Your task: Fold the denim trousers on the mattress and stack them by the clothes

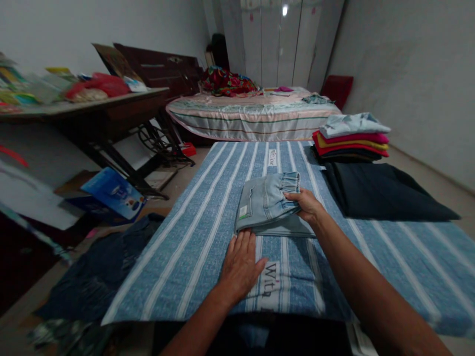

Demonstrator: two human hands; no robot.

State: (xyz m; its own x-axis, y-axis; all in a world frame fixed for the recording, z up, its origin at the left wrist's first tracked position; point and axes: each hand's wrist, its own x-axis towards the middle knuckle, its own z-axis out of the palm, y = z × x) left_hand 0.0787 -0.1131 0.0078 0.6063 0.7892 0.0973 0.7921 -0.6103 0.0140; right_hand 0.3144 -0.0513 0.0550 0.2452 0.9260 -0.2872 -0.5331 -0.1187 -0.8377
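A folded pair of light-blue jeans [261,198] with a gathered elastic waist and a small label lies on the blue-and-white striped cloth [200,207]. My right hand [307,203] grips the waistband end, thumb on top and fingers underneath, lifting that side a little. Flat on the cloth at the near left corner of the jeans rests my left hand [242,264], its fingers stretched out and the tips touching the denim edge. The lower layer of the jeans shows beneath the raised part.
Dark folded trousers [382,190] lie to the right, behind them a stack of folded clothes [351,141]. Dark denim [107,267] hangs low at the left, near a blue box [115,193]. A sewing-machine table [148,94] stands left; a bed [252,116] is beyond.
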